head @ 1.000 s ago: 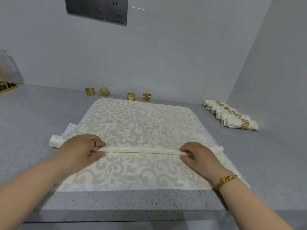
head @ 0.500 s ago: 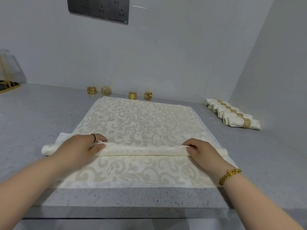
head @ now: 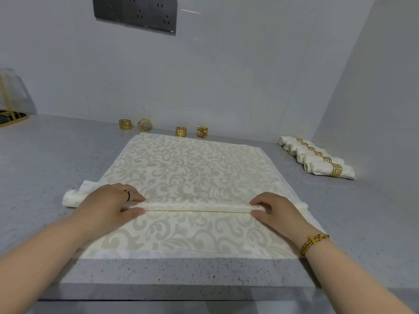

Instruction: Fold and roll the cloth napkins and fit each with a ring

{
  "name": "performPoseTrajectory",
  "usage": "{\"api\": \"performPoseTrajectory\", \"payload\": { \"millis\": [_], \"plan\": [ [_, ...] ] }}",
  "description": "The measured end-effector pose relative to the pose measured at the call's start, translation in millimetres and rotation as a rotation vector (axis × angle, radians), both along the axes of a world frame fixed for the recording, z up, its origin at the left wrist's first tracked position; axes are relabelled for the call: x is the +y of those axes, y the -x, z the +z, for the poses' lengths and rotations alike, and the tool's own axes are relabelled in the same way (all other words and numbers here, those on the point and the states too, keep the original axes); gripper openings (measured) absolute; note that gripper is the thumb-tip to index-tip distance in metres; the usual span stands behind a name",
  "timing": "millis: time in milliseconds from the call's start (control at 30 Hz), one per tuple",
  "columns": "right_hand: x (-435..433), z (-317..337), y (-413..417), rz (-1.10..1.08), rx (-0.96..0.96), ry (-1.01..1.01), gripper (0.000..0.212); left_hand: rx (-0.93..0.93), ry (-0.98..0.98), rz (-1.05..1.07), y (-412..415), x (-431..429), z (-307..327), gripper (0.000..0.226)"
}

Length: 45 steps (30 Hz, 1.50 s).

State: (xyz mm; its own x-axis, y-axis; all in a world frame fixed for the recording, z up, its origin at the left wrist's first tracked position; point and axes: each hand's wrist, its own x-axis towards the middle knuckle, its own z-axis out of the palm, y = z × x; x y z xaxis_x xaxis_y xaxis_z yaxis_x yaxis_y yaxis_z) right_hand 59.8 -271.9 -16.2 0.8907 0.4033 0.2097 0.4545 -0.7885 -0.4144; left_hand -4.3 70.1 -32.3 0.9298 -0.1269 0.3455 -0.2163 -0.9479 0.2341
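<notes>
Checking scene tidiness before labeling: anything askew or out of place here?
Two minor things. The second gold ring from the left is tipped, unlike the other three. The roll is uneven: its left end bulges and pokes past the flat napkin. Nothing spilled or damaged.

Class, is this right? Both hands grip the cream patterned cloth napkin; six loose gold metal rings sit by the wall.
No: the head view shows four gold metal rings, not six. Left hand and right hand do grip the cream patterned cloth napkin.
</notes>
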Motion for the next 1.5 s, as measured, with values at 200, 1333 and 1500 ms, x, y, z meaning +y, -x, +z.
{"api": "performPoseTrajectory", "payload": {
  "millis": [200,1333,1500],
  "plan": [
    [-7,9,12,0.013,0.008,0.053,0.022,0.003,0.044,-0.003,10,4,3,0.026],
    [25,-5,-28,-0.2,-0.193,0.165,0.024,-0.032,0.039,0.194,-31,-26,-6,0.025],
    [21,-7,-15,0.062,-0.206,0.09,0.015,-0.058,0.093,0.088,-24,-20,-12,0.023]
  ]
}}
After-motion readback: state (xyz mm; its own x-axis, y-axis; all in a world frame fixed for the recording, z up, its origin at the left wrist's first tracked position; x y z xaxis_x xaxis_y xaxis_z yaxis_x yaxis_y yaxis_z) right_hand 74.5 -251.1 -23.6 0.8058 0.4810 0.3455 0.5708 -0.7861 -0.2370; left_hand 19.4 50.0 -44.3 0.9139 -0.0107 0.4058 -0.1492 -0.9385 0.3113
